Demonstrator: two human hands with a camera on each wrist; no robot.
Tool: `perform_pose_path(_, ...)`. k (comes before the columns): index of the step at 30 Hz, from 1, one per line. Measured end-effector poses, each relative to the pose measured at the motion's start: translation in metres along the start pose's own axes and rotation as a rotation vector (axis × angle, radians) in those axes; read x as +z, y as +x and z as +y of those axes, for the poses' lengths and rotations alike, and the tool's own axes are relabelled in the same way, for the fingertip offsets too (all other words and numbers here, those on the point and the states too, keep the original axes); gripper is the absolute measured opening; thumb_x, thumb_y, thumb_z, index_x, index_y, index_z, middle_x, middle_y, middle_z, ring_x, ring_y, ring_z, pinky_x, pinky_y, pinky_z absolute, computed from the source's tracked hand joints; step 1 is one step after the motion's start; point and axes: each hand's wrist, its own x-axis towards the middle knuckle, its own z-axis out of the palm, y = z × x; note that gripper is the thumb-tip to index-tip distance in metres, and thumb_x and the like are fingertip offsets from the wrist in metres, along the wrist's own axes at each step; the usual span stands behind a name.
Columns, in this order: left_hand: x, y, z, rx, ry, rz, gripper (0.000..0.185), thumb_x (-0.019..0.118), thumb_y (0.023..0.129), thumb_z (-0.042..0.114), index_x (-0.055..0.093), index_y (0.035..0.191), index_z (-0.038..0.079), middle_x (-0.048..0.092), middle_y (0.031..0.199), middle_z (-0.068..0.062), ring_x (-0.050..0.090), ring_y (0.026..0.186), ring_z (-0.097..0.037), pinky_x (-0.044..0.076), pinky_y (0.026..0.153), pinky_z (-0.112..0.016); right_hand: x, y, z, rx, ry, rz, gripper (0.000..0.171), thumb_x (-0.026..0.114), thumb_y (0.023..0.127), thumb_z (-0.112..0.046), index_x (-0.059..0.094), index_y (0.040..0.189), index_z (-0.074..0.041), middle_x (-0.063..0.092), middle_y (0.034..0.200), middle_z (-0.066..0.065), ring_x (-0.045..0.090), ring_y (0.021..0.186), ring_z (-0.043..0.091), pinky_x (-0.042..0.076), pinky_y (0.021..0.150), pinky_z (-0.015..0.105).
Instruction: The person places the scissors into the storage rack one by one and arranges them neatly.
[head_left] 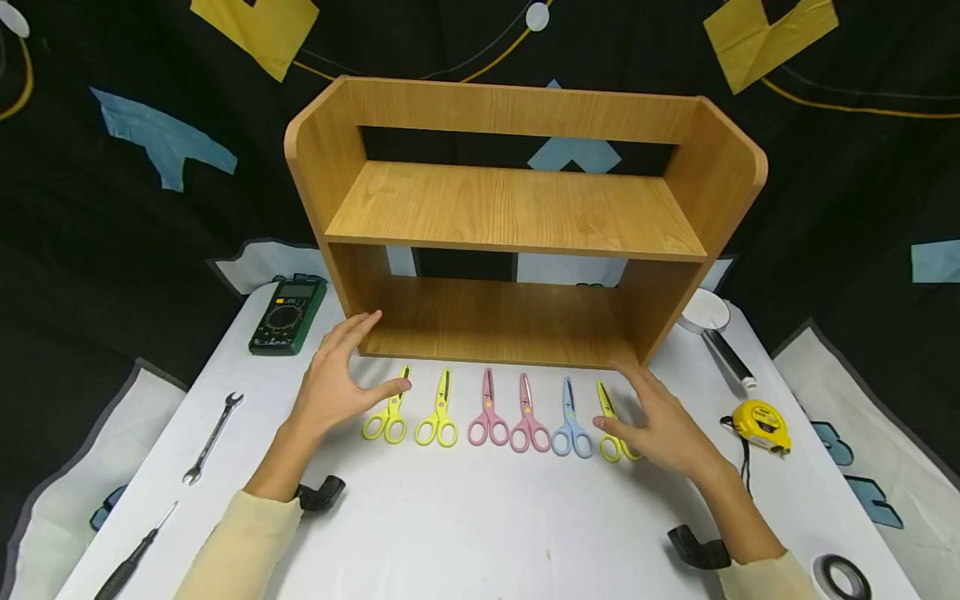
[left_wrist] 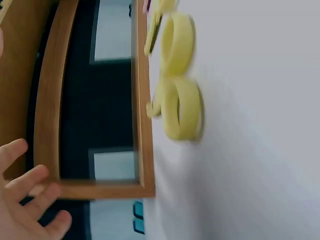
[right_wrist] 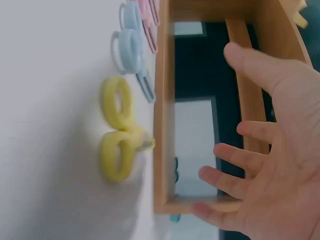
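Presently, fingers spread wide, the left hand (head_left: 337,379) and right hand (head_left: 663,425) occupy opposite ends of six yellow, pink and blue scissors (head_left: 488,409) along the tan wooden shelf unit's (head_left: 517,208) front edge; the black-and-green multimeter's (head_left: 287,317) lettering, near the white table's (head_left: 487,533) left rear corner, is illegible.

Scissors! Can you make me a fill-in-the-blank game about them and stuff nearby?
Altogether, ____ pairs of scissors lie in the row.
The only colour with just one pair is ____.
The right hand is closest to a ____ pair.
The multimeter lies to the ____ of the wooden shelf.

Missing words: six; blue; yellow; left.
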Motion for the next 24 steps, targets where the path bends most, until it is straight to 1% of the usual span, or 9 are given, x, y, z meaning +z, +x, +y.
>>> perform_pose_path(4,-0.006,0.001,-0.016,-0.040,-0.152,0.141,0.094,0.093,0.074,0.048,0.049,0.154,0.023,0.049,0.155,-0.010,0.048,0.140,-0.037,0.042,0.115,-0.068,0.007,-0.012,0.014,0.025,0.079,0.025,0.090,0.076,0.091,-0.052,0.033,0.160,-0.014,0.045,0.155,0.020,0.048,0.137,0.044,0.046,0.108,0.072)
perform_pose_path(7,-0.009,0.004,-0.025,-0.077,-0.255,0.231,0.083,0.093,0.077,0.038,0.055,0.148,0.015,0.058,0.147,-0.010,0.057,0.131,-0.032,0.051,0.113,-0.056,0.012,-0.018,0.022,0.038,0.096,0.044,0.083,0.080,0.090,-0.043,0.041,0.155,-0.009,0.055,0.143,0.020,0.058,0.124,0.040,0.055,0.099,0.060)
perform_pose_path(9,-0.010,0.005,-0.030,-0.103,-0.295,0.264,0.079,0.091,0.080,0.035,0.056,0.147,0.012,0.061,0.144,-0.010,0.060,0.129,-0.031,0.054,0.110,-0.053,0.015,-0.021,0.026,0.058,0.102,0.047,0.078,0.083,0.088,-0.038,0.047,0.151,-0.008,0.060,0.135,0.018,0.062,0.116,0.035,0.058,0.093,0.049)
perform_pose_path(11,-0.009,0.009,-0.032,-0.129,-0.321,0.284,0.077,0.090,0.081,0.035,0.056,0.146,0.011,0.063,0.142,-0.010,0.062,0.127,-0.030,0.057,0.108,-0.050,0.017,-0.023,0.030,0.077,0.116,0.041,0.074,0.085,0.086,-0.034,0.052,0.146,-0.006,0.064,0.126,0.015,0.063,0.108,0.029,0.057,0.086,0.038)
perform_pose_path(13,-0.006,0.013,-0.034,-0.154,-0.337,0.294,0.075,0.089,0.083,0.036,0.057,0.146,0.012,0.064,0.141,-0.010,0.063,0.126,-0.029,0.058,0.106,-0.049,0.019,-0.025,0.033,0.091,0.125,0.029,0.070,0.088,0.083,-0.030,0.058,0.141,-0.005,0.066,0.119,0.012,0.061,0.102,0.024,0.054,0.083,0.032)
perform_pose_path(15,-0.003,0.017,-0.036,-0.176,-0.359,0.297,0.071,0.086,0.086,0.039,0.058,0.146,0.013,0.065,0.140,-0.010,0.064,0.126,-0.028,0.058,0.105,-0.047,0.021,-0.027,0.035,0.096,0.124,0.018,0.065,0.089,0.081,-0.027,0.062,0.136,-0.004,0.066,0.116,0.009,0.060,0.100,0.021,0.053,0.082,0.030)
perform_pose_path(19,0.004,0.024,-0.040,-0.209,-0.421,0.299,0.061,0.081,0.090,0.040,0.062,0.143,0.015,0.068,0.136,-0.009,0.066,0.123,-0.024,0.059,0.104,-0.045,0.024,-0.030,0.036,0.093,0.089,0.015,0.051,0.089,0.081,-0.022,0.070,0.125,-0.004,0.067,0.111,0.007,0.058,0.097,0.020,0.053,0.082,0.032)
perform_pose_path(21,0.007,0.025,-0.041,-0.218,-0.452,0.305,0.056,0.080,0.091,0.037,0.064,0.141,0.016,0.070,0.132,-0.009,0.067,0.121,-0.023,0.060,0.102,-0.039,0.024,-0.030,0.036,0.092,0.080,0.013,0.046,0.088,0.081,-0.020,0.072,0.121,-0.004,0.067,0.109,0.007,0.058,0.096,0.020,0.053,0.081,0.032)
perform_pose_path(24,0.011,0.025,-0.042,-0.230,-0.454,0.331,0.052,0.080,0.092,0.036,0.066,0.139,0.018,0.073,0.127,-0.009,0.070,0.118,-0.022,0.061,0.094,-0.021,0.024,-0.029,0.035,0.114,0.084,0.016,0.040,0.085,0.083,-0.019,0.072,0.118,-0.005,0.067,0.103,0.006,0.057,0.092,0.020,0.051,0.078,0.030)
